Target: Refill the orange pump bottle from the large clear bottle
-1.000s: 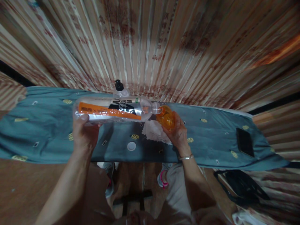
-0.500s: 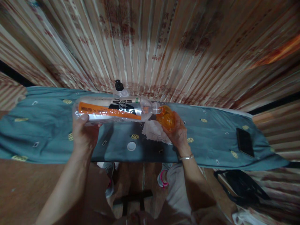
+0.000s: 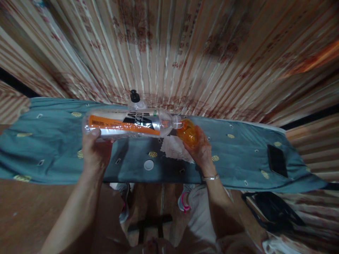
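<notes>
My left hand [image 3: 95, 152] grips the base end of a large clear plastic bottle [image 3: 127, 123] with an orange and black label, held lying on its side above the table. Its open mouth meets a small orange glass [image 3: 187, 132], which my right hand [image 3: 201, 151] holds tilted toward it. A white bottle cap [image 3: 148, 164] lies on the blue-green cloth [image 3: 53, 148] below the bottle. A crumpled white tissue [image 3: 175, 148] lies under the glass.
A second clear bottle with a black cap [image 3: 135, 97] stands at the back against the corrugated wall. A black phone [image 3: 277, 160] lies on the cloth at the right. A black bag [image 3: 275, 210] sits on the floor at the right. My feet show under the table.
</notes>
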Available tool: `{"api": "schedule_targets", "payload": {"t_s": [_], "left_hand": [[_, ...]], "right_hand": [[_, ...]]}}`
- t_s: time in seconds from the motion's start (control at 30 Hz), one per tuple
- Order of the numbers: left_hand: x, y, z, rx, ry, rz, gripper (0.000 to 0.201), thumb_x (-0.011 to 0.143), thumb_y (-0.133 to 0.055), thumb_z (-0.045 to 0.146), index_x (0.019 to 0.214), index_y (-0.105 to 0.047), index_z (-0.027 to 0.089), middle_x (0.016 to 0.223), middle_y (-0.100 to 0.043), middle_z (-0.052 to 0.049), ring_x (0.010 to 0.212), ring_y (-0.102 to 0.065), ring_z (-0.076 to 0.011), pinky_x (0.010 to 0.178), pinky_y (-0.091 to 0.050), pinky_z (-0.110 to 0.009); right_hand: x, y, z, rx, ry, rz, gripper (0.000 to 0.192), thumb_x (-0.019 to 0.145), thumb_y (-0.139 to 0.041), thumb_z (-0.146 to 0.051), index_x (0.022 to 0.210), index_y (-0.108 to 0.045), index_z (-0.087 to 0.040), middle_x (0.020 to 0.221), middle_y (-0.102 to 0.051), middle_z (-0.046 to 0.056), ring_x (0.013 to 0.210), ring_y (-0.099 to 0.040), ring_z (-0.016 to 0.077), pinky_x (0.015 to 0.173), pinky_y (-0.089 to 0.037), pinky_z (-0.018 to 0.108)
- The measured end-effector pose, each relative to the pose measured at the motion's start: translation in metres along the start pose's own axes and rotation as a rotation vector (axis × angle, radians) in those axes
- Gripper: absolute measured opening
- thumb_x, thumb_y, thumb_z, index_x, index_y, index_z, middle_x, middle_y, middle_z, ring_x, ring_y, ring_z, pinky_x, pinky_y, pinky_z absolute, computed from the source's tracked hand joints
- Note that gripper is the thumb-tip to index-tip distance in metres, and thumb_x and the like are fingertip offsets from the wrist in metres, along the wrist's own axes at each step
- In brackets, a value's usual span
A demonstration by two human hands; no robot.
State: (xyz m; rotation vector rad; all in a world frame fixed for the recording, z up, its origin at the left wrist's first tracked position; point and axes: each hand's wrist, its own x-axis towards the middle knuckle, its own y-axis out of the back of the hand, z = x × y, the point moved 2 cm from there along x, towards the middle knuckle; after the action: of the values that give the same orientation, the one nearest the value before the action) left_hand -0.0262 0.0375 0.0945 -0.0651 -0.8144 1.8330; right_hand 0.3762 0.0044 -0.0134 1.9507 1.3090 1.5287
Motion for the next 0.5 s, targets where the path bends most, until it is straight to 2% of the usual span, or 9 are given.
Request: {"api": "schedule_targets", "payload": {"t_s": [0.2,0.33,0.5], "left_hand": [[-0.0004,0.0008,0.0000,0.007,-0.007,-0.001,0.099,0.071,-0.116,0.058,0.161,-0.081,0.034,0.140,-0.090,-0.008,0.070,-0.064,-0.0132,0.070,-0.063,-0.029],[-0.0010,0.0016,-0.0001,0.013,0.010,-0.001,0.099,0.070,-0.115,0.056,0.160,-0.081,0.034,0.138,-0.091,-0.007,0.069,-0.063,-0.0127,0.065,-0.058,-0.027],[-0.0002,0.0012,0.0005,0.036,0.008,0.016,0.096,0.067,-0.116,0.059,0.154,-0.083,0.033,0.136,-0.090,-0.008,0.070,-0.063,-0.0135,0.053,-0.045,-0.022]], "right_hand": [[-0.0011,-0.0020,0.0004,-0.002,-0.003,0.011,0.093,0.116,-0.083,-0.052,0.193,-0.044,-0.019,0.177,-0.077,0.030,0.161,-0.082,0.0479,0.136,-0.073,0.075],[-0.0017,-0.0047,0.0004,-0.004,0.024,0.029,0.095,0.116,-0.083,-0.053,0.193,-0.043,-0.017,0.176,-0.077,0.032,0.159,-0.083,0.0483,0.135,-0.073,0.076],[-0.0018,-0.0034,0.0009,-0.048,0.041,0.042,0.096,0.114,-0.085,-0.050,0.194,-0.043,-0.016,0.177,-0.077,0.032,0.158,-0.084,0.0477,0.134,-0.074,0.074]]}}
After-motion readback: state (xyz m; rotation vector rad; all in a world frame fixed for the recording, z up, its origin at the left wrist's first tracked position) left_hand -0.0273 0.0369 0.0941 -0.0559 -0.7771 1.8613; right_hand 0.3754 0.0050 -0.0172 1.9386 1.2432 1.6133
